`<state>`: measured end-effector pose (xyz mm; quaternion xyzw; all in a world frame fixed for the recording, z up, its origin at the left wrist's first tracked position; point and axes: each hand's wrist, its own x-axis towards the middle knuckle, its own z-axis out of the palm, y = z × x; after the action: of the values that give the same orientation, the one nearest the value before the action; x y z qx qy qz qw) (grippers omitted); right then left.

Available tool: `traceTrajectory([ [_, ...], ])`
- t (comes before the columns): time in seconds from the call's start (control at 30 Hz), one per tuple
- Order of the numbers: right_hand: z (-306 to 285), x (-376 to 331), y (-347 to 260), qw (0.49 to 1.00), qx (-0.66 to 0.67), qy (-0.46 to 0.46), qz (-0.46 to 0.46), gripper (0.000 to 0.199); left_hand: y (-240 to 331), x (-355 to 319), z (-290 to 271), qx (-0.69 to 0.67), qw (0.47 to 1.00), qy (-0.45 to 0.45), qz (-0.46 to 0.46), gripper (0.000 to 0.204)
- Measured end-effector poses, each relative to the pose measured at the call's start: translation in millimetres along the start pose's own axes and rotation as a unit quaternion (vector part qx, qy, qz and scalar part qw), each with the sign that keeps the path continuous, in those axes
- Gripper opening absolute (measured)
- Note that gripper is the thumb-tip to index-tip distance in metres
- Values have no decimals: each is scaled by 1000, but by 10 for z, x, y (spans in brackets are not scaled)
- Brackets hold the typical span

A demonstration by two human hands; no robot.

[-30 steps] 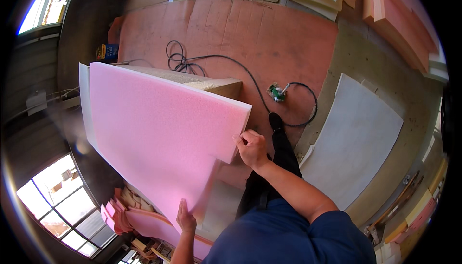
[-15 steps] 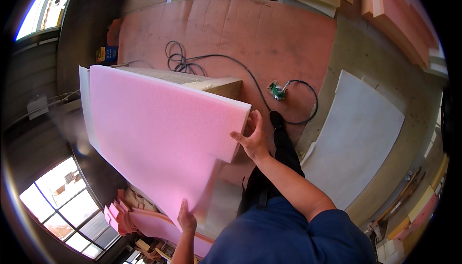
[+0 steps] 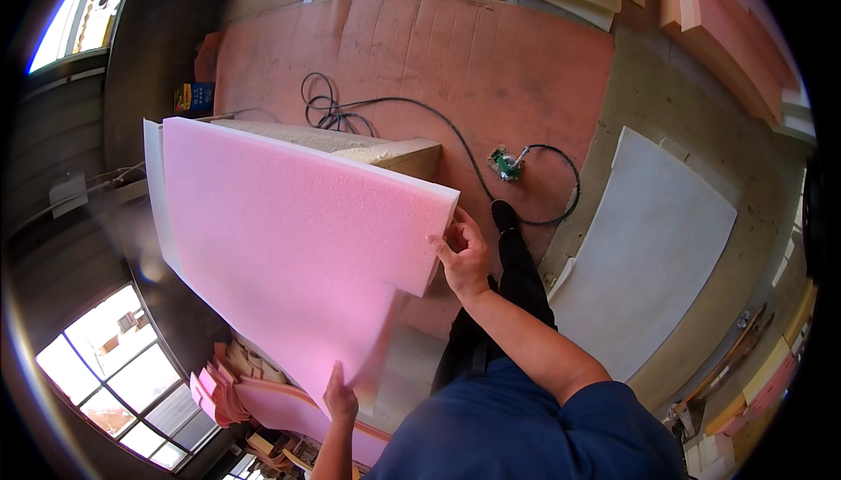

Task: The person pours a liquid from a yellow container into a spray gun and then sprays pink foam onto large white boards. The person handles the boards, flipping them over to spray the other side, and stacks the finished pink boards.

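Note:
A large pink foam sheet (image 3: pixel 280 226) with a stepped notch lies over a pale block (image 3: pixel 407 160), its near part reaching out toward my body. At the sheet's right corner, my right hand (image 3: pixel 464 257) pinches the edge, the thumb over the top face and the other fingers partly hidden at the side. My left hand (image 3: pixel 341 395) grips the lower edge near its narrow end; some of its fingers are out of sight. Along the far left side, a white strip (image 3: pixel 159 191) shows from beneath the pink sheet.
On reddish floor board (image 3: pixel 526 68) rests a green handheld power tool (image 3: pixel 506 165) with a black cable (image 3: pixel 420 105) coiling left. A white sheet (image 3: pixel 648 243) lies at right. Foam pieces (image 3: pixel 723 38) are stacked far right; more pink foam (image 3: pixel 280 410) sits lower left, near a window (image 3: pixel 131 384).
My right hand has shifted slightly down and right along the corner, its thumb drawn back toward the edge. The foam sheet has barely moved, and my left hand stays in place.

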<state>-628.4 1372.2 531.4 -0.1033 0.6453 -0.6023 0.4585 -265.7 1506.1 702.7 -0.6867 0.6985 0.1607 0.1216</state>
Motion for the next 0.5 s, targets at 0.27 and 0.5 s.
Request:
traceTrajectory([
  [0.27, 20, -21, -161, 999, 26, -3, 31, 16, -42, 29, 16, -6, 1000, -4, 9, 63],
  [0.5, 26, 5, -85, 1000, 3, 14, 17, 18, -40, 39, -14, -9, 999, -33, 2, 52],
])
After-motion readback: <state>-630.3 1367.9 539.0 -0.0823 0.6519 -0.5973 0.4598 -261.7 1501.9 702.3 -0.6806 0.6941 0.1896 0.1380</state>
